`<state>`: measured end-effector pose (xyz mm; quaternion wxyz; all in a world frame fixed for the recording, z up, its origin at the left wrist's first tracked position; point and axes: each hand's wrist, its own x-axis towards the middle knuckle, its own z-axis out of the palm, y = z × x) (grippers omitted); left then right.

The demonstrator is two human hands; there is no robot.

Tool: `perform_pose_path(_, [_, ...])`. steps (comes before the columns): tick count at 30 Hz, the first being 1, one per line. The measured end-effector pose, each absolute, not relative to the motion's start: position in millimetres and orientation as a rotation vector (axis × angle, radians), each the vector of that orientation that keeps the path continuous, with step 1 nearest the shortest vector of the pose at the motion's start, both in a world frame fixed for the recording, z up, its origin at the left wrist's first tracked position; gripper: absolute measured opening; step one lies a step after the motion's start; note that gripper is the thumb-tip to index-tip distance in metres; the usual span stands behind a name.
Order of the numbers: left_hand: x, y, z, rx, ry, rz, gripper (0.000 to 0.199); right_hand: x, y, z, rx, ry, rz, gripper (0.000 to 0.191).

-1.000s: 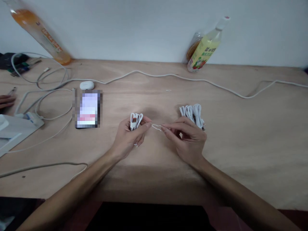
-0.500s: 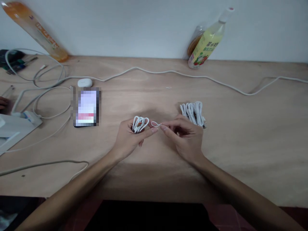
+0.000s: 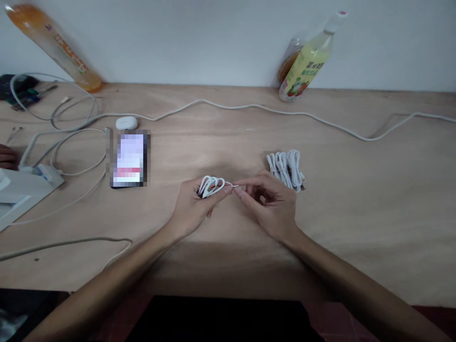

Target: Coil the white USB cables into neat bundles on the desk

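A coiled white cable [image 3: 211, 186] sits in the grip of my left hand [image 3: 192, 205], its loops showing above the thumb. Between my two hands runs a thin white twist tie [image 3: 232, 185]. The fingertips of my right hand [image 3: 272, 202] pinch this tie at its right side, while my left thumb and forefinger meet its other part. My fingers hide how far the tie goes round the cable. Just behind my right hand lie several bundled white cables [image 3: 285, 167] on the wooden table [image 3: 363, 209].
A phone [image 3: 130, 159] and a white earbud case [image 3: 126, 123] lie left of my hands. A long white cord [image 3: 235, 107] crosses the back. Bottles of yellow drink [image 3: 306, 66] and orange drink [image 3: 59, 47] stand by the wall. Another person's hand [image 3: 7, 156] shows at the left edge.
The cable coil has turned and moved slightly right in my left hand. The round loop in the tie has narrowed, and my fingertips have drawn closer together.
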<state>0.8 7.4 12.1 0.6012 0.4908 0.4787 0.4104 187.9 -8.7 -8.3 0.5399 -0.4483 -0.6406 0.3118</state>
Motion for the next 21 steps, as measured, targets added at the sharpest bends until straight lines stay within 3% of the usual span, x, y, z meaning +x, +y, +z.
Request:
perform_pose_path(12, [0.6, 4.0, 13.5, 1.209, 1.117, 0.935, 0.032, 190.2, -8.3, -9.2, -1.103, -1.612, 0.735, 0.010])
perform_pose_path(21, [0.4, 6.1, 12.6, 1.302, 1.135, 0.968, 0.038, 193.3, -2.0, -4.1, -1.123, -1.447, 1.234, 0.011])
